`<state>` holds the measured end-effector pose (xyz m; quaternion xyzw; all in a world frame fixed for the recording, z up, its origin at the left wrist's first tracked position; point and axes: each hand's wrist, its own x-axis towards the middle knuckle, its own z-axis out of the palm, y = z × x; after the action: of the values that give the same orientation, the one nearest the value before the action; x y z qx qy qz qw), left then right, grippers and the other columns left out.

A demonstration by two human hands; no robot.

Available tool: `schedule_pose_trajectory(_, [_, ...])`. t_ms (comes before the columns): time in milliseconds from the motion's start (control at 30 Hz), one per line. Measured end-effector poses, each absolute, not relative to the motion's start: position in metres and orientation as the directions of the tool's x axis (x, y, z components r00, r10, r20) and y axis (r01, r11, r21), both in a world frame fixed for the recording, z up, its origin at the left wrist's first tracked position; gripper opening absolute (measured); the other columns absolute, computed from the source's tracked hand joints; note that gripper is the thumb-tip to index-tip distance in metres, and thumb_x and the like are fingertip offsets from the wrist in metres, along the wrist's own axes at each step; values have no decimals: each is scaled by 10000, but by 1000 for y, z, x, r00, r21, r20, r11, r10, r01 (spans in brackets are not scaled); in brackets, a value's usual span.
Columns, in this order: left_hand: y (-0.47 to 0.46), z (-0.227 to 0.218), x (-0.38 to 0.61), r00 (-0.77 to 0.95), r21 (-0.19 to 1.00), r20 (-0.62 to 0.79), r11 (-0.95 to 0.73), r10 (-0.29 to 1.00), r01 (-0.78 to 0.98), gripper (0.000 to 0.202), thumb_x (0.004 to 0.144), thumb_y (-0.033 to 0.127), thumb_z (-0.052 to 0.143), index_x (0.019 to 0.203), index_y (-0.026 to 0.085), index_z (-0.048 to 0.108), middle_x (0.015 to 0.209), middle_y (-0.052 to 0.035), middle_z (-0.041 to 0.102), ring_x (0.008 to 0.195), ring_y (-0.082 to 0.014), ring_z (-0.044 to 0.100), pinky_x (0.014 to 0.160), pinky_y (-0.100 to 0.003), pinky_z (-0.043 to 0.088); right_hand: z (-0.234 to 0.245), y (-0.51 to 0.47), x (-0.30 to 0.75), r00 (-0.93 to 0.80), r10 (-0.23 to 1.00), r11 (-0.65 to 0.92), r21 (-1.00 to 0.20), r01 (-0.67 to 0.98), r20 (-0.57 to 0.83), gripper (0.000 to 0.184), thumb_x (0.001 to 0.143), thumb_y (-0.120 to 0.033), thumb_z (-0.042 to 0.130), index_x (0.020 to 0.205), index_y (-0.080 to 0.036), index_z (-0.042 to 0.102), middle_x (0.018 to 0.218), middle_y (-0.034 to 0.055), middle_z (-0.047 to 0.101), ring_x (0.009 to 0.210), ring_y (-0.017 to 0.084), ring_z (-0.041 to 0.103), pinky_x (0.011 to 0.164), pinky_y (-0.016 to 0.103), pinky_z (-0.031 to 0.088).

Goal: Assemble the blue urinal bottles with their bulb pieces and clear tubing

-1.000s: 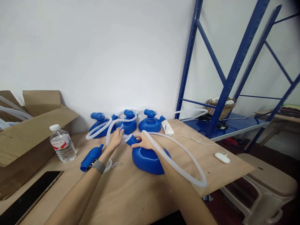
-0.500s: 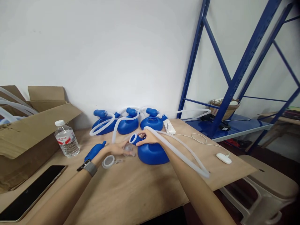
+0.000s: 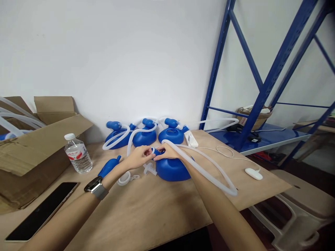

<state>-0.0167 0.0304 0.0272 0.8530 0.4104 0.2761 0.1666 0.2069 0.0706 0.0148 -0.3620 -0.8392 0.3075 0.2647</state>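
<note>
A blue plastic container (image 3: 174, 169) lies on the wooden table (image 3: 157, 212) in front of me. My left hand (image 3: 138, 158) pinches the rim of its short neck (image 3: 156, 152) from the left. My right hand (image 3: 166, 152) is closed on the same neck from the right. A translucent white tube (image 3: 209, 167) arches over my right wrist and loops out to the right across the table. A small clear connector (image 3: 149, 169) lies just under my left hand. A clear ring cap (image 3: 124, 179) and a loose blue spout piece (image 3: 108, 166) lie further left.
Three more blue containers (image 3: 143, 136) with tubes stand by the wall. A water bottle (image 3: 77, 153), a dark phone (image 3: 43, 211) and an open cardboard box (image 3: 34, 146) are on the left. A white power strip (image 3: 191, 138), a small white device (image 3: 253, 173), a blue rack (image 3: 251, 115) and a beige stool (image 3: 300, 205) are on the right.
My left hand pulled the clear connector off the neck, laid it on the table, and came back to the neck. My right hand stayed on the neck.
</note>
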Motion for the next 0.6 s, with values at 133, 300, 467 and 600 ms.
schedule_pose_trajectory(133, [37,30,-11,571,588,227,-578,789,565,424,919,542,525,662,215,445,652,21,474,638,-156,421,599,-296,319,15,68,208,-630,735,616,-635,465,252,396,699,-555,854,876,-202,829,671,-28,665,706,174,599,610,246,389])
schedule_pose_trajectory(300, [39,29,-17,631,727,148,-516,762,452,420,926,585,509,722,220,474,725,21,431,755,-181,423,693,-297,388,15,68,210,-649,717,647,-591,483,255,418,742,-593,810,870,-195,818,630,-37,607,656,155,552,588,249,348])
schedule_pose_trajectory(467, [34,36,-18,600,875,115,-367,792,317,373,864,528,591,704,222,449,736,17,427,728,-173,411,725,-322,433,14,69,213,-662,701,658,-599,457,264,407,733,-583,820,856,-195,825,632,-27,632,646,164,570,596,253,371])
schedule_pose_trajectory(600, [29,53,-25,483,930,194,-316,854,185,414,935,517,451,661,236,317,682,26,346,647,-155,366,718,-340,463,16,67,215,-649,716,633,-630,451,255,412,691,-546,862,938,-217,844,739,-6,729,739,210,649,645,258,433])
